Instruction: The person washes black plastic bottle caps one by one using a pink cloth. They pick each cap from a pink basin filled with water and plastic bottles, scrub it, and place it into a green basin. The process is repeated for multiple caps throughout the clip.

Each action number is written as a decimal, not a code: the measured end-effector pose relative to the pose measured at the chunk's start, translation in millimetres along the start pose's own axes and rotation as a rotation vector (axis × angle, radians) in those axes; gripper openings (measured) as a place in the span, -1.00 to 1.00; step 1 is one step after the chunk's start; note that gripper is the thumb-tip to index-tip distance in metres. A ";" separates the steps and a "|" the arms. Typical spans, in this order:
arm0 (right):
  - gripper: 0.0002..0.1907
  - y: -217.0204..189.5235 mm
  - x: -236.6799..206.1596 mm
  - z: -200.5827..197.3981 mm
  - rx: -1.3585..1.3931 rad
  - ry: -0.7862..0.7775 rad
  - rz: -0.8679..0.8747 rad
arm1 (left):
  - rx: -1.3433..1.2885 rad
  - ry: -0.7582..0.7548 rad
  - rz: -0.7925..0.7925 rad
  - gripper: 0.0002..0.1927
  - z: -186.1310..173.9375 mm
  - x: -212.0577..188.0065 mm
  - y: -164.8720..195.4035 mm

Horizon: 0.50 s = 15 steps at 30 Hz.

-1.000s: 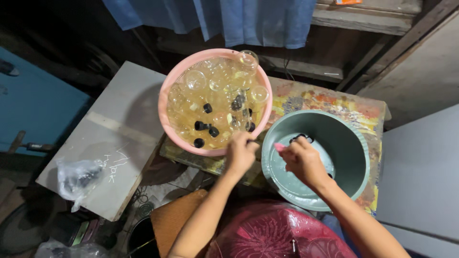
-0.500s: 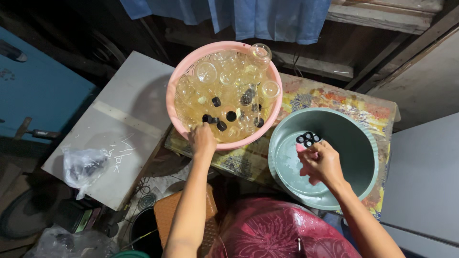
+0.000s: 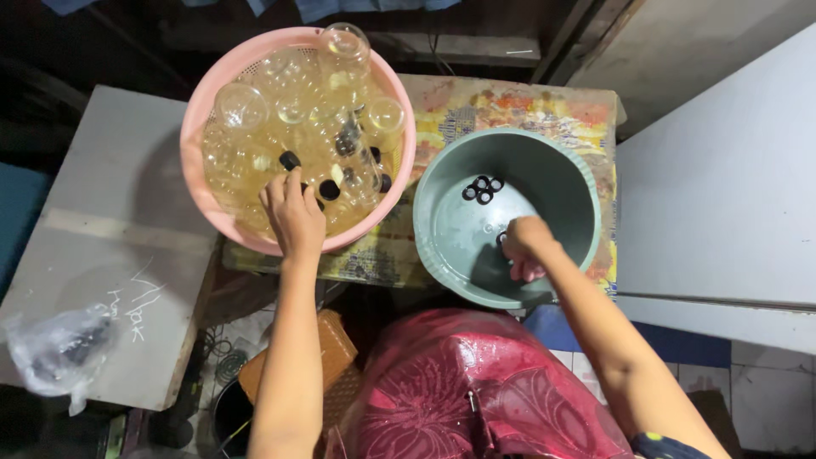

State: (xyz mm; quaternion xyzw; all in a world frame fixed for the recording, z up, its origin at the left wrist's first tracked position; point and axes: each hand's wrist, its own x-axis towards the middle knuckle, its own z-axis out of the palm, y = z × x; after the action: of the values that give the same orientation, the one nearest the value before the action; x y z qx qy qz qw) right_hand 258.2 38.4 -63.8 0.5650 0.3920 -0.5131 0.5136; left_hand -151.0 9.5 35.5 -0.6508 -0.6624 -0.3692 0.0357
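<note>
The left hand (image 3: 293, 212) reaches into the pink basin (image 3: 204, 110), which sits far and left on the tabletop (image 3: 544, 115). The basin is full of clear glass jars (image 3: 242, 106) lying in yellowish water, with small black caps (image 3: 290, 160) floating among them. The left fingers (image 3: 280, 189) are held together and curved down among the jars and caps near the basin's near rim; whether they have hold of anything cannot be told, since the back of the hand hides it.

The right hand (image 3: 525, 246) is inside the grey-green basin (image 3: 578, 195), just right of the pink one, the two rims almost touching. This hand is curled into a loose fist low in the basin at its near side; what it grips, if anything, cannot be told. A small cluster of black caps lies on the far part of the basin's bottom (image 3: 483, 189), apart from the hand.

The tabletop under both basins is covered with a bright printed cloth in yellow, red and green. Left of it lies a pale grey board (image 3: 110, 212) with faint white scribbles, and on its near left corner rests a crumpled clear plastic bag (image 3: 55, 348). A pale flat panel (image 3: 722, 195) stands to the right. Near, below the arms, is a red patterned garment (image 3: 476, 391) on the person's lap.
</note>
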 end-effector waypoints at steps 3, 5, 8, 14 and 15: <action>-0.73 -9.2 26.4 33.2 -0.046 0.611 -0.149 | -0.029 0.070 0.040 -0.71 -13.7 6.9 30.9; -0.75 -9.1 35.9 50.4 -0.068 0.830 -0.213 | -0.082 0.058 0.063 -0.76 -17.1 6.5 52.6; -0.76 -7.0 35.3 56.0 -0.062 0.825 -0.291 | -0.250 0.011 0.180 -0.82 -8.1 -7.5 85.8; -0.78 -27.5 -34.4 40.1 0.400 0.669 -0.769 | -0.768 -0.550 -0.311 -0.74 58.7 -67.2 125.0; -0.78 -30.6 -49.7 43.4 0.436 0.667 -0.848 | -0.901 -0.604 -0.420 -0.71 72.7 -75.2 128.1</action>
State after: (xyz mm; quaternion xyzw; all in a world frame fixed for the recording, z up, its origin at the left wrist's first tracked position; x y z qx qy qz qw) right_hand 212.6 5.0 -18.1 0.5825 0.6099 -0.5371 -0.0162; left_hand 5.7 -29.8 -0.3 -0.5327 -0.5357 -0.4119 -0.5095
